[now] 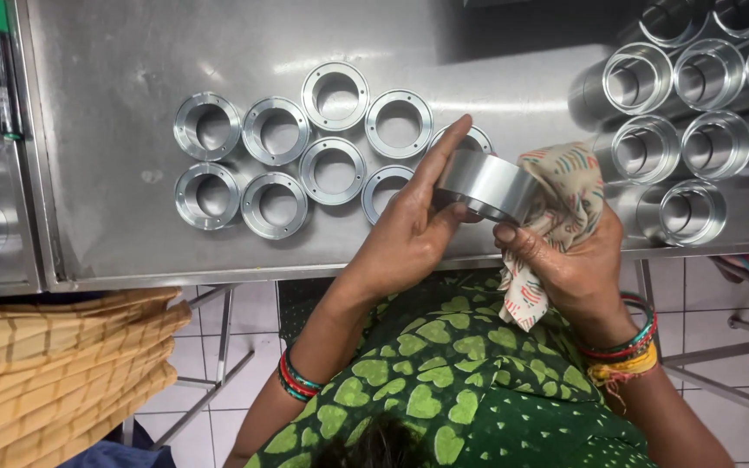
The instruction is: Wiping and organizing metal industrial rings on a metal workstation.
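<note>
Machined metal rings (305, 156) lie in two rows on the steel worktop (114, 217), with taller metal sleeves (687, 130) grouped at the right. Above the near edge, the left hand (409, 234) fingers clasp a metal ring (489, 186) (tilted on its side), while the right hand (578, 260) presses a patterned cloth (561, 199) against it.

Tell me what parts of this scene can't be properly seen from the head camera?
- Metal ring in the hands: its far rim is covered by the patterned cloth.
- Right hand: its fingers are mostly wrapped in that cloth.
- One flat ring on the steel table: mostly hidden behind the left hand.
- Tall cylinders: cut off by the top right edge.
</note>
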